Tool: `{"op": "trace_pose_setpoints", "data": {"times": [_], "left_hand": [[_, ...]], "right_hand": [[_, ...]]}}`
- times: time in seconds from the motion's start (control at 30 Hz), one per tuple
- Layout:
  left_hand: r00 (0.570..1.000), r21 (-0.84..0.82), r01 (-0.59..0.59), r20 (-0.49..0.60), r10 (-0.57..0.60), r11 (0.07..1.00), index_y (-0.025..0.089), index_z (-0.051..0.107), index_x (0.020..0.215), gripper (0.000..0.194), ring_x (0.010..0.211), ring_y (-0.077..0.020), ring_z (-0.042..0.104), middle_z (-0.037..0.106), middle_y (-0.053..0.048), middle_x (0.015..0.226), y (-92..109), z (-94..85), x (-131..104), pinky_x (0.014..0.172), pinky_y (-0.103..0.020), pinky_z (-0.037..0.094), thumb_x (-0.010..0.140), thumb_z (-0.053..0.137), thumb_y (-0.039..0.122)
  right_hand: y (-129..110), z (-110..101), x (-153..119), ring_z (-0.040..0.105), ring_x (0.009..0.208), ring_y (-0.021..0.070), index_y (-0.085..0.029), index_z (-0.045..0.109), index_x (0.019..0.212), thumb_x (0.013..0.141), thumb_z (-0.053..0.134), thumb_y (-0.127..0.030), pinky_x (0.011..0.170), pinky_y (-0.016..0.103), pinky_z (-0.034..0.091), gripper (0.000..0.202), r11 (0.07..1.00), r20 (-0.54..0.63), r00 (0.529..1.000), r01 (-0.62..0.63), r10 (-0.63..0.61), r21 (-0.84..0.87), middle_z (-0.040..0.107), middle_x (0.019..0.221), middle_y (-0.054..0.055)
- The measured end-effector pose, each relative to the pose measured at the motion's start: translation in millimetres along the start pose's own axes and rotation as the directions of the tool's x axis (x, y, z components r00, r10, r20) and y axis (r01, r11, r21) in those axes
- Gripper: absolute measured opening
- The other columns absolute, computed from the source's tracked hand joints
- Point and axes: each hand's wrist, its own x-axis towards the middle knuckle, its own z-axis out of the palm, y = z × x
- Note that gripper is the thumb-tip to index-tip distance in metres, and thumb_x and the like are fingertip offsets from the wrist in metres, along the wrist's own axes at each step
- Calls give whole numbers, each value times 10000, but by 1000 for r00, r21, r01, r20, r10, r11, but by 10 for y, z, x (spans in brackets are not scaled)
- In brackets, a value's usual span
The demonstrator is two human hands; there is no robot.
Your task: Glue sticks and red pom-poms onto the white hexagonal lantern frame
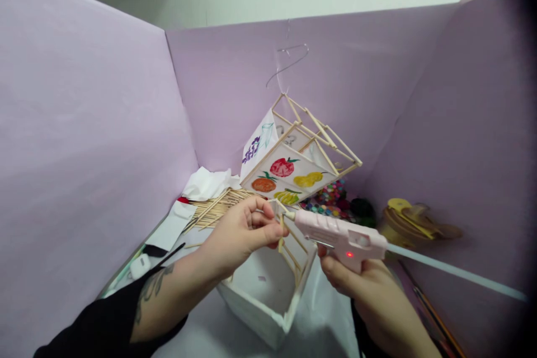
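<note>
My right hand is wrapped round a pale pink hot glue gun, its red light lit and a long glue stick running out of its back. The nozzle points left, at or very near the end of a thin wooden stick frame. My left hand pinches that frame between thumb and fingers, which cover part of it. Below both hands stands a white open-topped box with thin sticks along its inside. Whether the pinched frame joins the box, I cannot tell.
Behind my hands a tilted stick lantern with painted fruit panels hangs from a wire hook. A pile of wooden sticks lies back left, colourful pompoms behind, yellow tape rolls right. Lilac walls enclose the space.
</note>
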Motion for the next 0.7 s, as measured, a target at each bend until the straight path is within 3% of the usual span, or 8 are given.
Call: {"op": "trace_pose_setpoints", "data": {"times": [0.27,0.43,0.7], "left_hand": [[1000,-17,10,-26,-10,1000,184,509,831,404,615,-102,615,678,17,668,10,5,7,619,-223,468,712,876,305],[1000,-22,4,-25,-4,1000,188,505,809,414,607,-109,615,672,17,658,8,7,1,611,-228,457,701,882,320],[999,-30,-31,5,31,999,195,453,765,415,640,-108,637,680,16,666,4,-21,20,628,-221,449,743,854,301]], "right_hand": [[7,35,31,669,1041,358,-189,790,998,673,801,-658,930,459,527,571,1000,11,1000,11,-11,0,770,1000,124],[-60,100,-3,673,969,329,-184,773,1022,651,818,-627,856,412,547,580,999,-85,996,23,-19,43,756,946,99],[-86,128,-10,663,946,327,-180,771,951,638,813,-613,816,405,541,536,999,-101,995,15,-12,30,744,905,94]]}}
